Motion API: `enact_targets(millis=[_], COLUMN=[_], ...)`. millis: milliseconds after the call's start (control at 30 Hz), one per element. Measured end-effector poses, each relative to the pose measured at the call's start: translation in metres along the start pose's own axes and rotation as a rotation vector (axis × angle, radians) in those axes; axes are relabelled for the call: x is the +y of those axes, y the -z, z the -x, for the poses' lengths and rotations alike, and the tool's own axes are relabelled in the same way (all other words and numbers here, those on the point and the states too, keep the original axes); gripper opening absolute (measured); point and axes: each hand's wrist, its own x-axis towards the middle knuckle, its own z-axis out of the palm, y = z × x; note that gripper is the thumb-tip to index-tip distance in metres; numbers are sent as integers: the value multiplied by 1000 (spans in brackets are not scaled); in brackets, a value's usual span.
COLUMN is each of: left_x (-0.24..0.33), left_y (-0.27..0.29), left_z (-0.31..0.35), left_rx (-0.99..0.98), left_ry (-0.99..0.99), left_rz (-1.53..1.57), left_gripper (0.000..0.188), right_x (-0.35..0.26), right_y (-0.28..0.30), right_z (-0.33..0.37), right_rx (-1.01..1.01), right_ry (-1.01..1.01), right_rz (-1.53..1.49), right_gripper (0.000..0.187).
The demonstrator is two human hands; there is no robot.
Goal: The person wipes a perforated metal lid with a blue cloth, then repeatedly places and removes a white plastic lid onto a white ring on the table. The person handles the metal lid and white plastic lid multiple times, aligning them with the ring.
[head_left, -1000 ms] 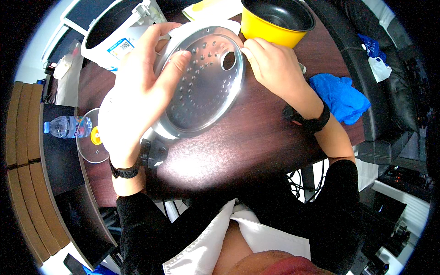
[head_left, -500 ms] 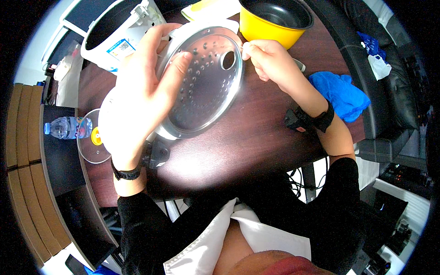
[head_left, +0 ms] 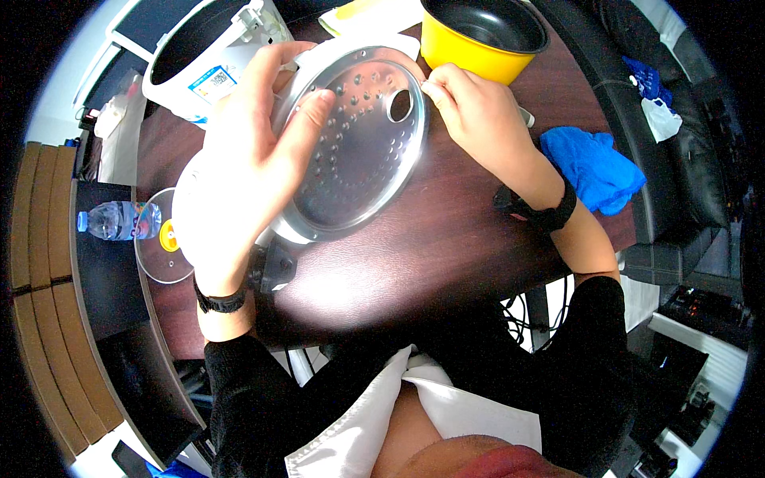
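A round metal inner lid, dimpled all over and with one large hole near its rim, is set in a white cooker lid. My left hand is closed round the left side of the white lid, thumb lying over the metal. At the upper right rim, my right hand has its fingers pinched together; anything between the fingertips is too small to make out. Behind my left hand stands a white cooker body with a dark inside. A yellow pot with a black inside stands beyond my right hand.
A clear glass lid with a yellow knob lies left of my left wrist, by a water bottle. A blue cloth lies right of my right forearm. White and yellow sheets are at the table's far side.
My right hand has turned, its back now facing up more, with the fingertips still at the lid's rim. My left hand and the lid have hardly moved.
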Motion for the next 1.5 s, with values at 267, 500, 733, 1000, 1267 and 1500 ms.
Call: enact_targets(millis=[267, 500, 733, 1000, 1267, 1500], left_x=[0, 2, 1, -19, -33, -31], left_y=[5, 3, 4, 7, -1, -3], left_z=[-5, -1, 0, -14, -20, -19], left_rx=[-165, -157, -158, -113, -46, -125], left_ry=[119, 76, 72, 41, 104, -7], left_rz=[506, 532, 506, 474, 746, 639], left_gripper=[37, 39, 37, 34, 35, 39], right_x=[-3, -1, 6, 24, 15, 4], right_y=[4, 2, -4, -25, -7, 9], right_z=[-1, -1, -1, -7, -10, -12], right_rx=[-12, 12, -74, -69, -47, 167], right_ry=[49, 0, -173, -192, -303, -144], right_rz=[10, -73, -307, -605, -887, -704], right_gripper=[12, 13, 18, 25, 34, 31])
